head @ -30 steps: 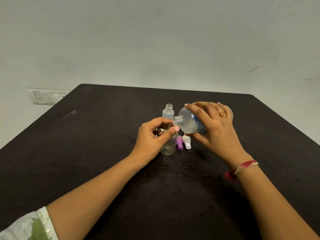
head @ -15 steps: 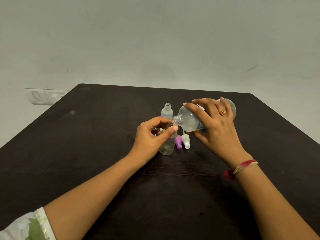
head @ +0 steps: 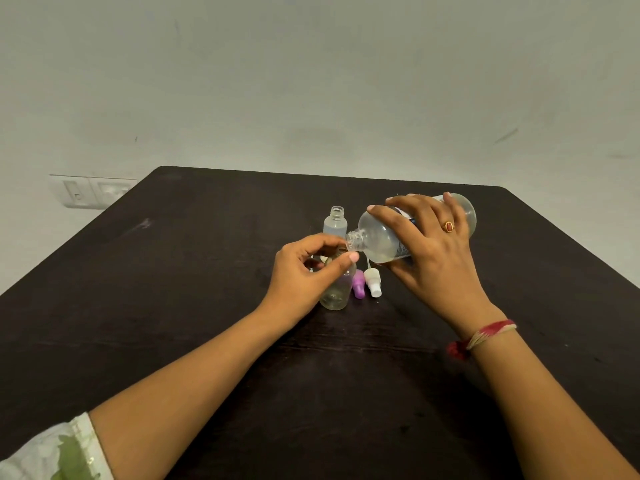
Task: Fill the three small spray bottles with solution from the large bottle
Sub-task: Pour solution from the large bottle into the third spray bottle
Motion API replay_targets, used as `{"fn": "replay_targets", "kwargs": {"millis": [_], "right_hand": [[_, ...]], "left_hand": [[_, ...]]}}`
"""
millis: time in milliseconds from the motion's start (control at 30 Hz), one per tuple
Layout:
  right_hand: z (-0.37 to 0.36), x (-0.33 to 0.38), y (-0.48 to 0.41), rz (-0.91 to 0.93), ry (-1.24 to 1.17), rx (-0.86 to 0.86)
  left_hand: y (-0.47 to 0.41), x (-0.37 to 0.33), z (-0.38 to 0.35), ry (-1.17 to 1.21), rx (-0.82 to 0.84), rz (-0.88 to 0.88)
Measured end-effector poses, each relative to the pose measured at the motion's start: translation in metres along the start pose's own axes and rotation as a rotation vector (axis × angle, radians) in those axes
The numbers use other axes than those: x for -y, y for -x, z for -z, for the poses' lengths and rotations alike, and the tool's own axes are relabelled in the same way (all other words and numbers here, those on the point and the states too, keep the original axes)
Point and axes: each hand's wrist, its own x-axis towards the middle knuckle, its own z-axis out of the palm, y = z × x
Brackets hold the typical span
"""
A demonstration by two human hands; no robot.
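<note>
My right hand (head: 431,251) grips the large clear bottle (head: 379,239), tipped on its side with its open neck pointing left and down over a small clear spray bottle (head: 336,291). My left hand (head: 304,271) holds that small bottle upright near its neck. A second small bottle (head: 335,221), uncapped, stands just behind. A purple spray cap (head: 358,284) and a white spray cap (head: 374,282) lie on the table to the right of the held bottle. A third small bottle is not visible.
Everything sits on a dark wooden table (head: 173,306) against a pale wall. A white switch plate (head: 91,192) is on the wall by the table's far left corner.
My right hand has tilted the large bottle further, raising its base and lowering its neck toward the small bottle. My left hand has stayed on the small bottle.
</note>
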Motion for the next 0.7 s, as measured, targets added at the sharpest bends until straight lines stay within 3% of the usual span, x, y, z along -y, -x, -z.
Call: {"fn": "replay_targets", "kwargs": {"millis": [700], "right_hand": [[-0.0015, 0.0011, -0.0004, 0.008, 0.052, -0.059]], "left_hand": [[-0.0001, -0.003, -0.0005, -0.005, -0.033, 0.015]]}}
